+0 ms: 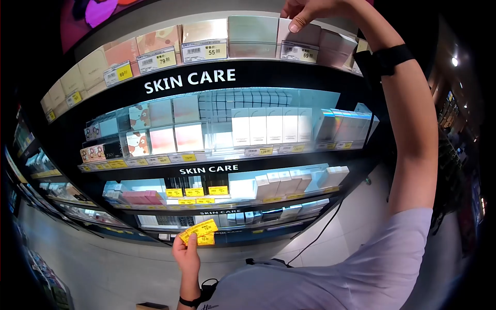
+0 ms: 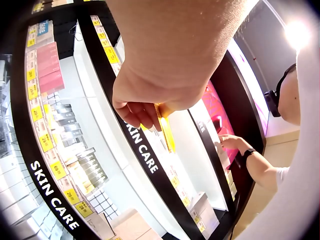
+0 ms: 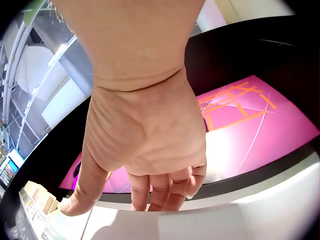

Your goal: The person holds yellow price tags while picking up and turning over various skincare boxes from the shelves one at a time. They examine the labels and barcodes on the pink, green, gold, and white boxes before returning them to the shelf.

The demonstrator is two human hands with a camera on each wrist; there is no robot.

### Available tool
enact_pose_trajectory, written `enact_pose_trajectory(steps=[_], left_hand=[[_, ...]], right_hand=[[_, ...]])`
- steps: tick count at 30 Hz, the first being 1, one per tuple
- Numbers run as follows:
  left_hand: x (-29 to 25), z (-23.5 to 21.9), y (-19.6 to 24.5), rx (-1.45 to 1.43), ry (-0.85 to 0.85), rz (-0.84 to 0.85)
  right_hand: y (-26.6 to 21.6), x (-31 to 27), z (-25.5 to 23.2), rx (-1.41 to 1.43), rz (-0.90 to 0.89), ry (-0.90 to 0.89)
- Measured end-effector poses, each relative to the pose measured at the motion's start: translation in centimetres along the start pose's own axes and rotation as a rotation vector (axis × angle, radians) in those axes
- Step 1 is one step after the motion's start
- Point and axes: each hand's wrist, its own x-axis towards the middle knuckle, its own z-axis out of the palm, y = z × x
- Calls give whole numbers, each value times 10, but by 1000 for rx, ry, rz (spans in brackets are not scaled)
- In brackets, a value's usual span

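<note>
Left hand (image 1: pixel 188 256) pinches yellow price tags (image 1: pixel 206 228) by one end, likely so they stay together; right hand (image 1: pixel 308 10) grips a white box (image 1: pixel 290 36) near the top shelf's (image 1: pixel 274 73) right end, thumb in front.

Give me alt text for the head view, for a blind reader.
A person's left hand holds yellow price tags in front of a black SKIN CARE shelf unit, while the right hand reaches to the boxes on its top row. Lit shelves below hold more boxes, with price labels along their edges.
</note>
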Motion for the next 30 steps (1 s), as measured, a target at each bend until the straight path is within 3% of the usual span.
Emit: enact_pose_trajectory(steps=[2,6,10,16,19,21,23,24,25,26,30], left_hand=[[0,5,1,3,-16,-9],[1,18,6,23,-61,-18],[-3,31,5,14,-61,-13],[-13,44,-4,0,-64,-8],[-18,51,-10,2,-59,-18],[-19,54,-14,10,-62,-21],[-17,60,-18,18,-79,-23],[-17,63,-21,15,-81,-10],[-18,65,-23,15,-84,1],[-18,68,-22,24,-109,-19],[-17,82,-22,3,-140,-39]], right_hand=[[-13,-17,2,-92,97,-86],[-20,-33,9,-98,55,-11],[0,-34,10,-36,21,177],[14,-80,-9,247,-205,455],[30,-100,4,511,-524,623],[32,-123,34,534,-586,705],[40,-140,78,638,-728,998],[75,-154,103,454,-605,1073],[68,-159,125,345,-761,1128],[52,-165,157,460,-769,1191],[36,-188,267,511,-458,1364]])
